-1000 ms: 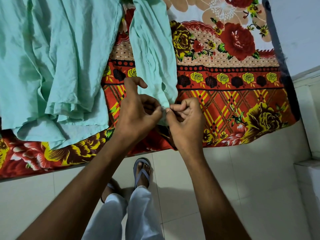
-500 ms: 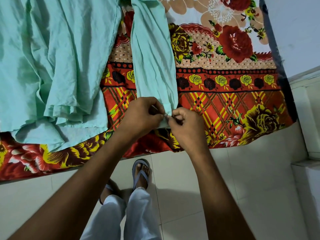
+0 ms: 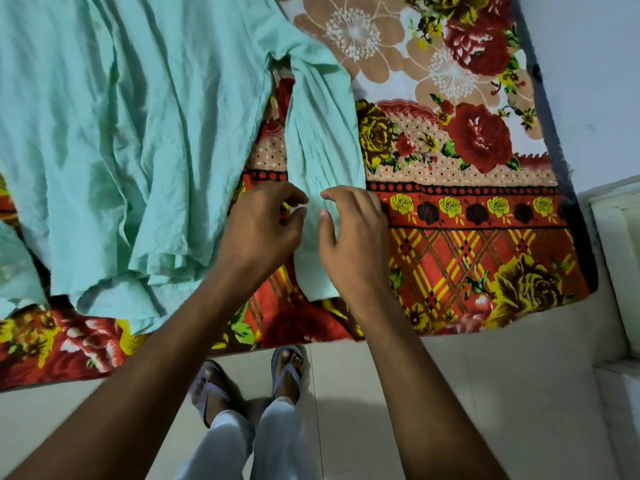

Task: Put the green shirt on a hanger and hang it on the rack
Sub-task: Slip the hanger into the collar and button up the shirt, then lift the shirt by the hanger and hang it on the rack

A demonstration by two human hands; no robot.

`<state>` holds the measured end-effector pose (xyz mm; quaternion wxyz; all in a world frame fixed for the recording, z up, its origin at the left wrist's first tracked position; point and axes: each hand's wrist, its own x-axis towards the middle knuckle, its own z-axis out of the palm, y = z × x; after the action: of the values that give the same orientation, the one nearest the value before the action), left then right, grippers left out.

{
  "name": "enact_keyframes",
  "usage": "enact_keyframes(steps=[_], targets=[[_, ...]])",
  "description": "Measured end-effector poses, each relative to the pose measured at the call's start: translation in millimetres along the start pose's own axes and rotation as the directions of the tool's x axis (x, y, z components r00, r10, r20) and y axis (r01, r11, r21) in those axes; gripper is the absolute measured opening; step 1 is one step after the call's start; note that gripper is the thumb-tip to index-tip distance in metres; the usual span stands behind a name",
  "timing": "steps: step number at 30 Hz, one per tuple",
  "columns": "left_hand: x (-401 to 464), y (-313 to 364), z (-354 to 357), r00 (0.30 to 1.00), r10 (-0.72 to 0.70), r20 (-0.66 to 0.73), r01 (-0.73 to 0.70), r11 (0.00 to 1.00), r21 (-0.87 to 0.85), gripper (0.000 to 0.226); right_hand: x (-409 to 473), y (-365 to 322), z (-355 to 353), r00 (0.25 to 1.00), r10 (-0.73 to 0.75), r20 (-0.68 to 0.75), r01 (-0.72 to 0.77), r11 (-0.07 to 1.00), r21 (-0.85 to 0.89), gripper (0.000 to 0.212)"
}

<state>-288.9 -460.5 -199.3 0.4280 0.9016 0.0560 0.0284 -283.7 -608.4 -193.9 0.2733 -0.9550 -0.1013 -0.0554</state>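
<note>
A pale green shirt point(image 3: 121, 133) lies spread and wrinkled on a floral bedspread point(image 3: 467, 237). Its right sleeve point(image 3: 322, 140) runs down towards me, with the cuff end lying flat near the bed's front edge. My left hand point(image 3: 263, 223) hovers on the sleeve's left side, fingers curled and apart. My right hand point(image 3: 353, 233) rests over the sleeve's right side, fingers spread, covering part of the cuff. Neither hand holds the cloth. No hanger or rack is in view.
The bed's front edge runs across the lower middle, with pale floor tiles point(image 3: 485, 393) below it. My feet in sandals point(image 3: 287, 372) stand close to the bed. A white ledge point(image 3: 616, 244) rises at the right, below a pale wall point(image 3: 588, 81).
Both hands were pinched together on the sleeve's cuff end; now they have let go, opened and moved up along the sleeve. The sleeve lies flat.
</note>
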Motion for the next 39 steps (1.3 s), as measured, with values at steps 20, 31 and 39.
enact_keyframes(steps=[20, 31, 39], targets=[[258, -179, -209, 0.920, 0.074, -0.384, 0.108, 0.895, 0.432, 0.041, 325, -185, 188, 0.914, -0.388, 0.120, 0.387, 0.922, 0.033, 0.040], [427, -263, -225, 0.964, 0.075, -0.257, 0.081, 0.832, 0.548, 0.084, 540, -238, 244, 0.881, -0.466, 0.078, 0.469, 0.883, -0.022, 0.029], [434, -270, -223, 0.970, 0.026, -0.240, 0.117, 0.819, 0.562, 0.086, 643, -255, 287, 0.806, -0.218, 0.550, 0.222, 0.973, 0.061, 0.030]])
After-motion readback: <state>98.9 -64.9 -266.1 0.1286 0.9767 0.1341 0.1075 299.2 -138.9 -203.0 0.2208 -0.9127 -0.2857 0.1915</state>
